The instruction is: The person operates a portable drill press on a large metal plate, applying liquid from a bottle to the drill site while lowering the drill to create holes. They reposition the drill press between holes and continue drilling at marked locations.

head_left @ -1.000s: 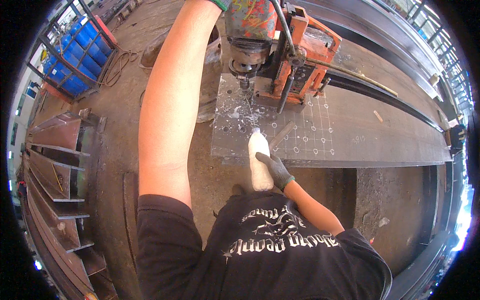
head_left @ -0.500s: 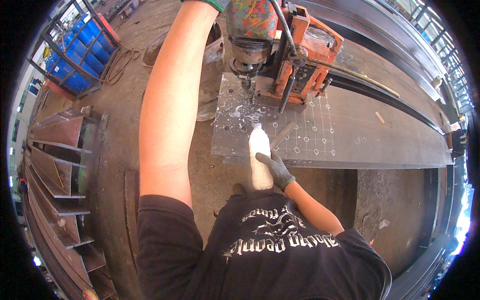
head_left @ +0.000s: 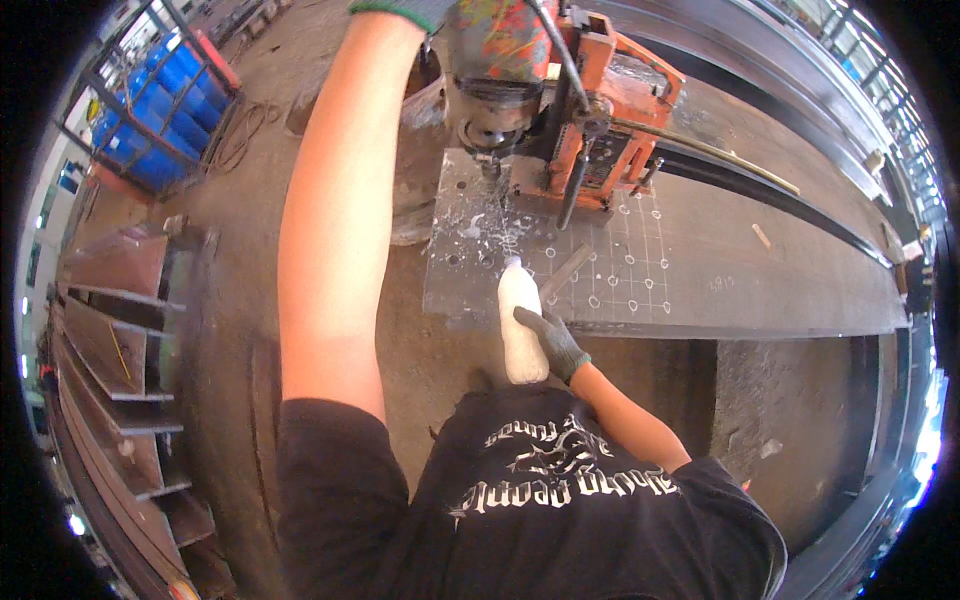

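Note:
My right hand, in a grey glove with a green cuff, is closed around a plastic bottle of whitish liquid. The bottle tilts, its narrow neck pointing away from me toward the drill bit. That bit hangs from a magnetic drill with an orange stand, over a steel plate strewn with metal shavings and wet white spots. My left arm reaches far forward on the drill's left side. Only the gloved wrist and part of my left hand show at the top edge; its fingers are hidden.
Chalk lines and circles mark the plate, and a flat metal strip lies on it. A rod juts right from the drill stand. Blue cylinders stand in a rack at far left. Welded steel sections lie along the left.
The bottle's neck has dropped slightly toward me, with my right hand still around it. A little more of my left glove shows at the top edge.

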### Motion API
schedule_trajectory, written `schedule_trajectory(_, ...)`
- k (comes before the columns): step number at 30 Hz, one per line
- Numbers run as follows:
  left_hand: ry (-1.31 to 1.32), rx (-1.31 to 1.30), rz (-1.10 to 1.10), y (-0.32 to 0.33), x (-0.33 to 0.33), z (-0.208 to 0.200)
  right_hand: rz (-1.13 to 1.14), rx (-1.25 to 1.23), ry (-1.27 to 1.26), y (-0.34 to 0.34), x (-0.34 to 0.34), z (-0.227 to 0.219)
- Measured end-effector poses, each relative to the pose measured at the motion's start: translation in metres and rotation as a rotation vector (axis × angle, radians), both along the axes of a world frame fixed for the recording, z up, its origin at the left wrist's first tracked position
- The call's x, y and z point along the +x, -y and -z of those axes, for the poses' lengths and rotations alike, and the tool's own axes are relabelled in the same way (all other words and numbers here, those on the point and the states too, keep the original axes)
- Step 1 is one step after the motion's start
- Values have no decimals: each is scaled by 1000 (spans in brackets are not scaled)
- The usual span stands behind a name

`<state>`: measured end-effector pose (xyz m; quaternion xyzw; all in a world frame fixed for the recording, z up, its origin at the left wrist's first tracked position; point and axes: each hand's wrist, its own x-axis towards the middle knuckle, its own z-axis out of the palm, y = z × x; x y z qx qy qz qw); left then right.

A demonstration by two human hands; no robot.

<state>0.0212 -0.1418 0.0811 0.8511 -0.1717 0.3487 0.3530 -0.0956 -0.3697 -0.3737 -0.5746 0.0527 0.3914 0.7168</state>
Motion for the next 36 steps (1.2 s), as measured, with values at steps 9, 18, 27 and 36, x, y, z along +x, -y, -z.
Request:
schedule_trajectory(9,-38,-120,288,-19,19,27,-92,92,258,-3,19,-18)
schedule_trajectory(18,29,105,7,-82,83,16,-384,216,246,-43,40,-111)
schedule_trajectory(27,72,426,-67,-28,47,-6,-99,37,411,-1,24,-111)
schedule_trajectory(36,-138,873,-385,5,-37,-27,-102,60,147,6,8,-69)
